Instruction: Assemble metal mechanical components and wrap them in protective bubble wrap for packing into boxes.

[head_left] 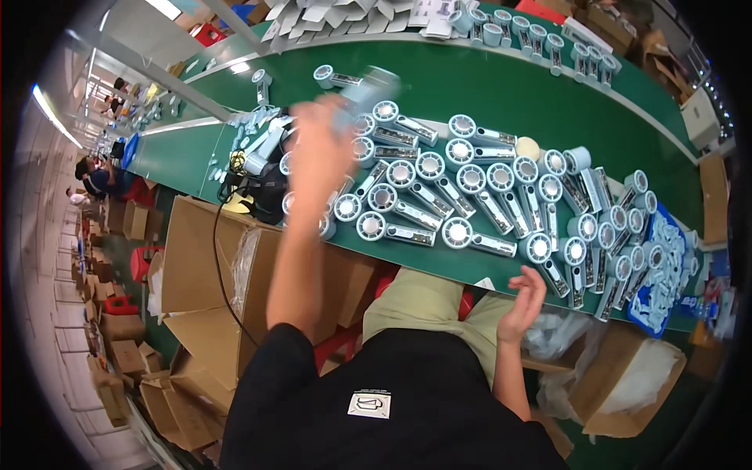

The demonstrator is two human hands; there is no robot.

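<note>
My left hand, smeared by motion, is raised over the left part of the green table and closed on a light blue handheld fan, also blurred. Many light blue handheld fans lie below and to the right of it, their round heads up and the handles showing the parts inside, such as this fan. My right hand is at the table's near edge, fingers loosely bent and apart, holding nothing. The nearest fan to it is this one.
A blue basket of small light blue parts sits at the right end. Loose parts and a black cable lie on the left. Open cardboard boxes stand below the table edge. More fans line the far shelf.
</note>
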